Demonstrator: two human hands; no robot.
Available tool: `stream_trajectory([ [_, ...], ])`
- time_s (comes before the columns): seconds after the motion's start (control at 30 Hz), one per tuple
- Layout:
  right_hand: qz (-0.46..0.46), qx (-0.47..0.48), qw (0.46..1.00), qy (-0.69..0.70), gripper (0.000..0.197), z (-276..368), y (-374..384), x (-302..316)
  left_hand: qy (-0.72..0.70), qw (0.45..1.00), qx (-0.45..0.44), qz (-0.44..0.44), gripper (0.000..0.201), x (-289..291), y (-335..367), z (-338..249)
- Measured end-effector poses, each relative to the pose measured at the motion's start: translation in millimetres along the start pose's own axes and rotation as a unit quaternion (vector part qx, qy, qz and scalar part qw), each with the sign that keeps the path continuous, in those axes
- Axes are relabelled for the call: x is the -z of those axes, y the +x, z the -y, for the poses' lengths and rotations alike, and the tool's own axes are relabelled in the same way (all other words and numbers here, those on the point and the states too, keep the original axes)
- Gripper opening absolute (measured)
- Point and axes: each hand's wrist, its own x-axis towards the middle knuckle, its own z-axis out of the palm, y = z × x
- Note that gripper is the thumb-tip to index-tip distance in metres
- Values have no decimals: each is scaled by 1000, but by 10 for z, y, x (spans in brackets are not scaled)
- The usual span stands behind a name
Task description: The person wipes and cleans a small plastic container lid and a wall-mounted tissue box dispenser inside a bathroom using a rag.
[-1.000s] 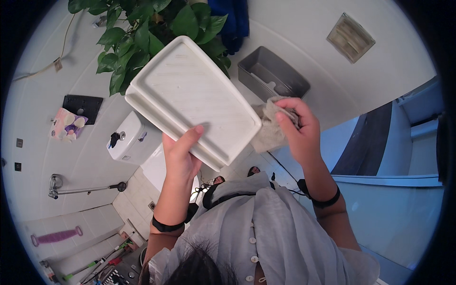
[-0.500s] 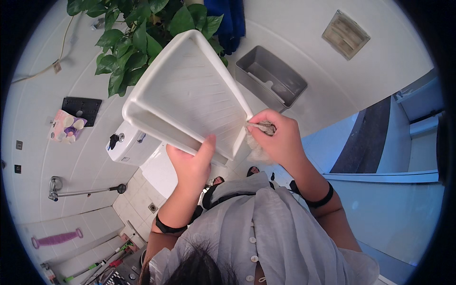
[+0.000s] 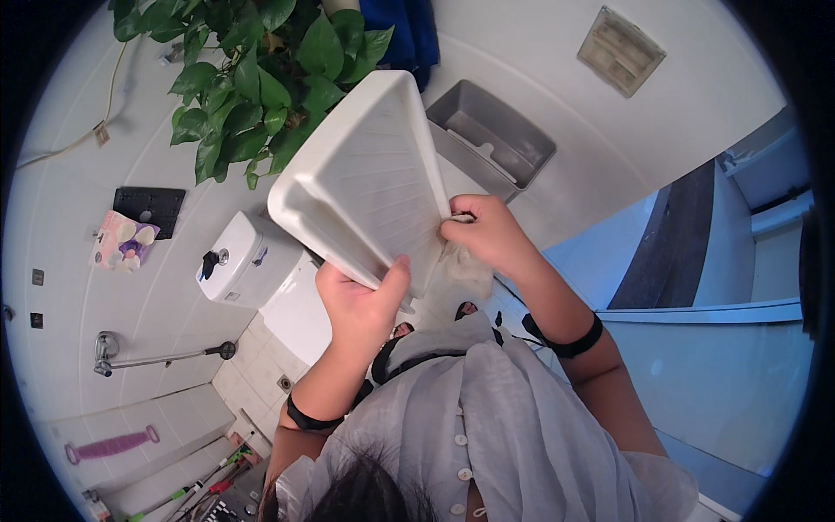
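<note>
A white rectangular plastic tray with a ribbed inside is held up in front of me, tilted with its hollow side facing me. My left hand grips its near edge from below, thumb over the rim. My right hand presses a pale crumpled cloth against the tray's right inner wall. The cloth hangs down a little under that hand. Both wrists wear dark bands.
A leafy green plant hangs behind the tray. A grey wall-mounted holder is at the right of it. A white toilet cistern stands lower left, with a hand-shower hose and tiled wall beyond. A dark door frame is at right.
The tray has tipped from flat, underside toward me, to hollow side facing me. My right hand with the cloth moved from beside the tray onto its inner wall.
</note>
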Motion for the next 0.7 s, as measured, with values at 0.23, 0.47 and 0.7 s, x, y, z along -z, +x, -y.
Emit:
stream_trajectory([
  [0.23,15,64,990,-127,24,58,-34,30,21,999,16,42,18,13,-9,-11],
  [0.47,-41,185,948,-256,22,-35,-29,54,-3,992,99,81,32,103,128,19],
  [0.7,-103,274,910,-293,21,-102,-59,-1,-56,994,84,47,17,73,161,-3],
])
